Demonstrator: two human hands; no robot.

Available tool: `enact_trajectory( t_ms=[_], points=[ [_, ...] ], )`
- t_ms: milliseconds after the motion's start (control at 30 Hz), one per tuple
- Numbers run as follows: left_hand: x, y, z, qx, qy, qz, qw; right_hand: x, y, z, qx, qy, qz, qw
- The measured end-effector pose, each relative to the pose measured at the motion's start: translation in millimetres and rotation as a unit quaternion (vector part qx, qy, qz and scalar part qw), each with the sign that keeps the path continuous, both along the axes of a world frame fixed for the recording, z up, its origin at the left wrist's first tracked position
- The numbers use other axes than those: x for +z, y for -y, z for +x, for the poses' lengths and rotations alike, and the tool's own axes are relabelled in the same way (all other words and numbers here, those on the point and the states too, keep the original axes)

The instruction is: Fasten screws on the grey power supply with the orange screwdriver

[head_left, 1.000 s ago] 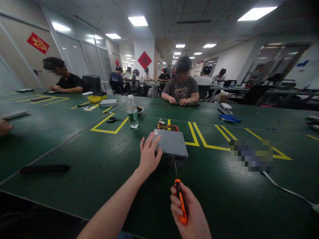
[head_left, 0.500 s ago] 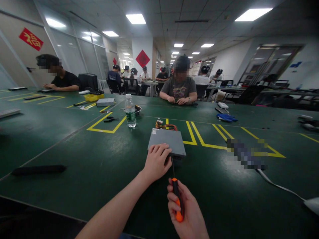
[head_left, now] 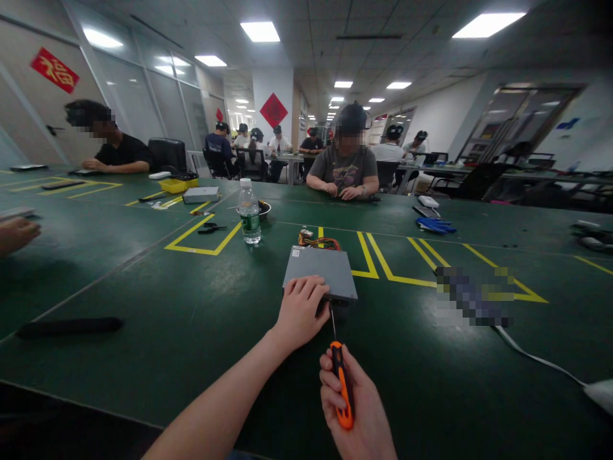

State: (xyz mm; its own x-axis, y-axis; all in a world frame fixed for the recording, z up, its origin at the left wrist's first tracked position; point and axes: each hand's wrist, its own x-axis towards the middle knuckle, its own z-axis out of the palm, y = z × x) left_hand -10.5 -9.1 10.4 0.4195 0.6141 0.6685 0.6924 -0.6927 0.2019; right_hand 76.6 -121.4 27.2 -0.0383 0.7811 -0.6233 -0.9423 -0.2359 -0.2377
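A grey metal computer power supply [head_left: 320, 265] lies flat on the green table, its bundle of coloured cables [head_left: 320, 241] behind it. My left hand [head_left: 302, 306] grips its near left part, fingers over the top and thumb by the front edge. In my right hand [head_left: 352, 399] is an orange and black screwdriver [head_left: 342, 386], with the fingers wrapped round its handle. Its thin shaft points away from me to the front side of the power supply. The tip is close to that side, under my left hand's fingers; what it touches is too dark to tell.
A water bottle [head_left: 249, 214] stands behind to the left, beside a metal bowl [head_left: 264, 209]. A black strip-shaped object [head_left: 69, 327] lies at left. Blue gloves [head_left: 435, 225] and a white cable [head_left: 536, 358] are at right. A co-worker [head_left: 342, 166] sits opposite; another person's hand [head_left: 18, 235] shows at left.
The screwdriver handle has turned in my right hand, showing more orange. My left hand stays on the power supply. Another person's hand has come into view at the left edge.
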Motion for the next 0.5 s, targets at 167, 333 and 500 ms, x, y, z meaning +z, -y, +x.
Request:
enact_trajectory(
  t_ms=[167,333,500],
  points=[
    [-1.0,-0.6,1.0,0.000,-0.001,-0.003,1.000,0.0,1.2,0.9,-0.016,0.026,-0.024,0.999],
    [-2.3,-1.5,1.9,0.003,0.005,0.002,1.000,-7.3,0.8,2.6,0.000,0.031,-0.006,1.000],
    [-3.5,-1.5,2.3,0.008,0.011,0.005,1.000,-12.9,1.2,2.6,0.020,0.022,0.013,0.999]
  ],
)
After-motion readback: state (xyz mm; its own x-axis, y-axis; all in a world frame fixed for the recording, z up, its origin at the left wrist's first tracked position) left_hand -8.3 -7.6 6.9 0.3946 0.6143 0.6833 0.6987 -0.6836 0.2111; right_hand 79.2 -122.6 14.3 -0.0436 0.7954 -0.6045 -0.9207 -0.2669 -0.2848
